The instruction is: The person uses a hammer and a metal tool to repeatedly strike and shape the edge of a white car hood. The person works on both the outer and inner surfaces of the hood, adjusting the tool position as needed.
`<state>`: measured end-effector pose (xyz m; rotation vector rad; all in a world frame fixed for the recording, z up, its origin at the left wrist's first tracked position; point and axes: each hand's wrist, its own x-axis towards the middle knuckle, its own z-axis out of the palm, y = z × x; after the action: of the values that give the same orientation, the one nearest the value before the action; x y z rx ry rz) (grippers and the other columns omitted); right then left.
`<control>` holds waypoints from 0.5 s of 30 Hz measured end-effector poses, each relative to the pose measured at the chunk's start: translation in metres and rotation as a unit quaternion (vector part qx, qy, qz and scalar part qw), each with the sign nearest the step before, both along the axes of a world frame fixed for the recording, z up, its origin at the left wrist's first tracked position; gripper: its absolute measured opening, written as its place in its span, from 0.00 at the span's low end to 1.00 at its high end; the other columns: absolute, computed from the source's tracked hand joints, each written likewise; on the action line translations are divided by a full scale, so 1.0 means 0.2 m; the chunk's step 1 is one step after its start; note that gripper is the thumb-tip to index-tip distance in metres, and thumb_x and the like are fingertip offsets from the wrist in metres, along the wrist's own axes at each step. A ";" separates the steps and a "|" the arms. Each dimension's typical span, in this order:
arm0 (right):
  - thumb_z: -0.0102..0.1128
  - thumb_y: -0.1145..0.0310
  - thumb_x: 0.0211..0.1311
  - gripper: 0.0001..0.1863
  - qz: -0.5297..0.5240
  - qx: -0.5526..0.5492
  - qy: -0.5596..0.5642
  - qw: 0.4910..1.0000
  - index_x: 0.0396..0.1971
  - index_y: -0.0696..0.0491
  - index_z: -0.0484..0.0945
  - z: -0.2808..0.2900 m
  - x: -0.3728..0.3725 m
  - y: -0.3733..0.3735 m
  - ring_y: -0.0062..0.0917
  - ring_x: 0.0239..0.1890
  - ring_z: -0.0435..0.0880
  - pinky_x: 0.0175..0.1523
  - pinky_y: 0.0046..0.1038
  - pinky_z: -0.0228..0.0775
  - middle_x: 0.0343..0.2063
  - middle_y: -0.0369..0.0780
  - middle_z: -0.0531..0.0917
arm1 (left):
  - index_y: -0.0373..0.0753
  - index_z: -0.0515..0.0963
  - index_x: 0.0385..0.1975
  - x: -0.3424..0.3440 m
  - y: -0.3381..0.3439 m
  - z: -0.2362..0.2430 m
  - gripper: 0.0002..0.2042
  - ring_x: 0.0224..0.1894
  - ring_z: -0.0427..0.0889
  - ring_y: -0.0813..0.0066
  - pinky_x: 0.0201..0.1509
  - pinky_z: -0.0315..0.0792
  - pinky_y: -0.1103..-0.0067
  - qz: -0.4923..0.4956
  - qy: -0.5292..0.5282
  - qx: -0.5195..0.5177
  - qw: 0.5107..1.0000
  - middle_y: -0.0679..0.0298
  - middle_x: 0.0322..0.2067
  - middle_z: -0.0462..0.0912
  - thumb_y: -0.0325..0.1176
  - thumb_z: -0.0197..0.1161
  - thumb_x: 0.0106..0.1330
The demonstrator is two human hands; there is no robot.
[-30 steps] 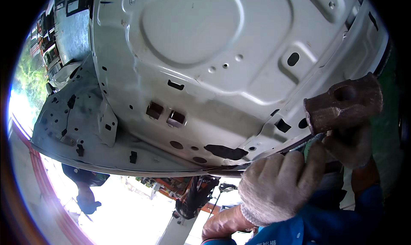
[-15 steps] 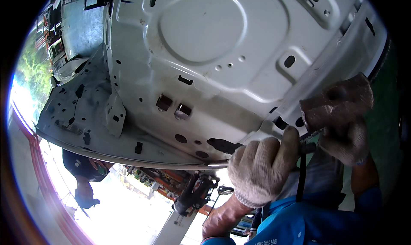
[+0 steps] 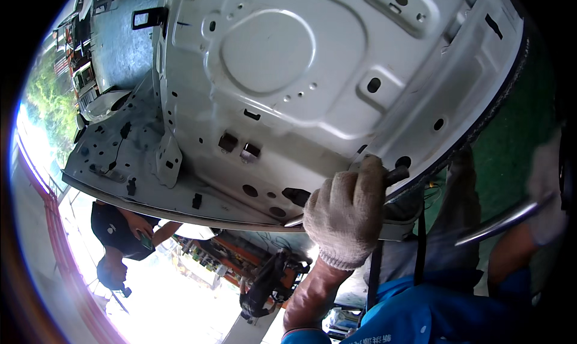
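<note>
My left hand [image 3: 345,218], in a light knitted work glove, is wrapped round a chisel-like tool [image 3: 397,175] with a dark handle end. Its bright metal tip [image 3: 293,222] shows past the other side of my fist, at the rim of a white sheet-metal vehicle panel [image 3: 336,55]. Out at the right edge, my right hand [image 3: 546,185] is gloved and smeared by motion. A shiny metal hammer handle [image 3: 502,222] sticks out from it; the hammer's head is out of view.
Two small dark brackets [image 3: 249,152] stand out from the panel, which has several holes. A person in dark clothes [image 3: 117,236] is at the lower left. Cluttered shelving [image 3: 234,251] stands beyond the panel. Green floor [image 3: 511,146] shows at the right.
My right hand has swung away to the right with the hammer, its brown head leaving view. The panel has shifted slightly in the picture. My left hand keeps its grip on the chisel-like tool.
</note>
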<state>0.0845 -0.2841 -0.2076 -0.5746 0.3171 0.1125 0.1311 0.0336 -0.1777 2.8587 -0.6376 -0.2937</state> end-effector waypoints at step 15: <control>0.57 0.62 0.76 0.19 0.024 0.204 0.176 0.963 0.60 0.54 0.71 -0.26 -0.29 0.13 0.30 0.61 0.80 0.51 0.29 0.83 0.59 0.47 0.79 | 0.40 0.83 0.44 -0.09 -0.03 0.01 0.16 0.22 0.79 0.78 0.21 0.70 0.77 -0.106 0.050 -0.006 0.993 0.70 0.21 0.77 0.36 0.75 0.58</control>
<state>0.0264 -0.2580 -0.2586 -0.1488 0.6083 0.3218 0.1136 0.0277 -0.1765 2.7472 -0.9192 -0.4606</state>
